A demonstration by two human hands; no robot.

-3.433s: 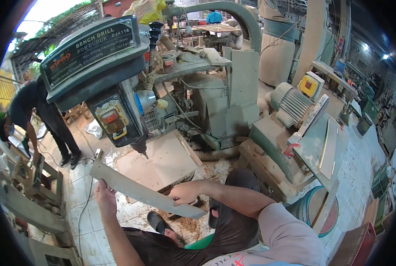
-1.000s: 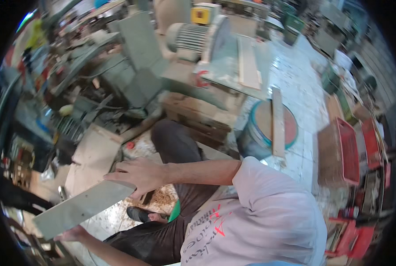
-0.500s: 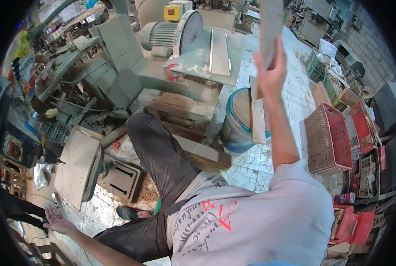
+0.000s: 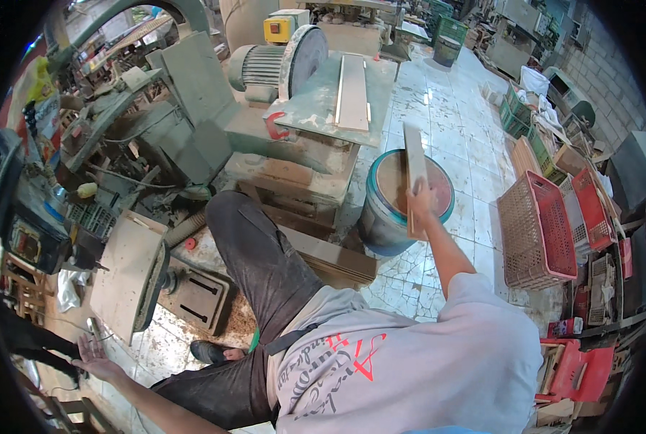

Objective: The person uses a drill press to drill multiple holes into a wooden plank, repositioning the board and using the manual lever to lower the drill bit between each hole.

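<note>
Right hand (image 4: 423,197) is gripping a thin wooden board (image 4: 414,173) upright over the blue bucket (image 4: 382,230). Looks light and stiff, so a mid-edge pinch seems best. Left hand (image 4: 95,356) is open, well away from the bucket.

A crowded woodworking workshop.
A disc sander (image 4: 305,54) with its grey motor (image 4: 254,66) stands at a dusty machine surface (image 4: 315,101) bearing a wooden board (image 4: 353,90). Sawdust (image 4: 236,322) lies on the cracked tiled floor (image 4: 446,130), with stacked plastic crates (image 4: 536,231) and other machines around.
</note>
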